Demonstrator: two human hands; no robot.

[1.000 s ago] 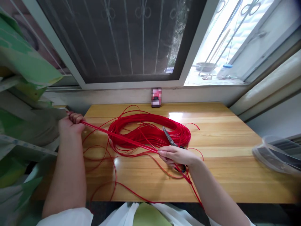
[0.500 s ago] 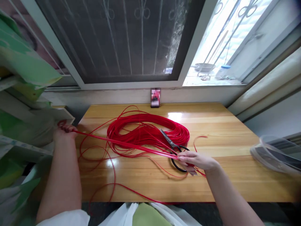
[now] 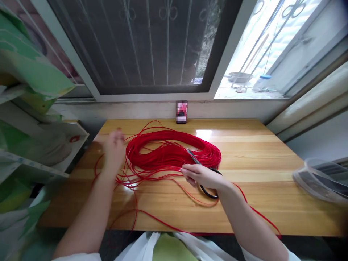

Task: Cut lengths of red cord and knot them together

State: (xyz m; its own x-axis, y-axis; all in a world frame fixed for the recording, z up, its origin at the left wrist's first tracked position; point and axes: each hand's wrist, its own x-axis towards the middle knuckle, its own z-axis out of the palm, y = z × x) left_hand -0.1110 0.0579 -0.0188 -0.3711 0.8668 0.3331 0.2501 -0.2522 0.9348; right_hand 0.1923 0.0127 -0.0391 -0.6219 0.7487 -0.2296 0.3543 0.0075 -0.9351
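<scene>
hands and contents; directions by clock face centred on the coil, 12 at the top of the view.

right hand [image 3: 199, 176]: at 4 o'clock, over the near edge of the coil. fingers curled closed, gripping red strands [image 3: 174, 174] at the fingertips; the strands run off towards 9.

left hand [image 3: 115, 143]: at 9 o'clock, just beside the coil. blurred by motion; cannot tell whether open or closed.

coil of red cord [image 3: 168, 158]: one, thin glossy line in many turns, wound as a wide oval, lying flat on the middle of the table [image 3: 261, 163]. loose loops spread on its 8 o'clock side.

scissors [image 3: 210, 195]: one pair, black handles, grey blades, at 4 o'clock. blades lie over the coil, tips towards 11; partly covered by the right hand, contact with it not clear.

loose cord [image 3: 160, 225]: one length at 6 o'clock, running along and over the near table edge.

second cord length [image 3: 262, 214]: at 4 o'clock, from beside the right wrist to the near edge.

phone [image 3: 182, 112]: one, upright at the far table edge, 12 o'clock; screen pixelated.

clear plastic container [image 3: 312, 181]: one, at 3 o'clock, well apart from the coil.

red ring [image 3: 74, 139]: one, on a white shelf [image 3: 78, 129], 9 o'clock.

blue-lidded jar [image 3: 261, 83]: one, on the windowsill, 2 o'clock, beside a bowl [image 3: 240, 77].
</scene>
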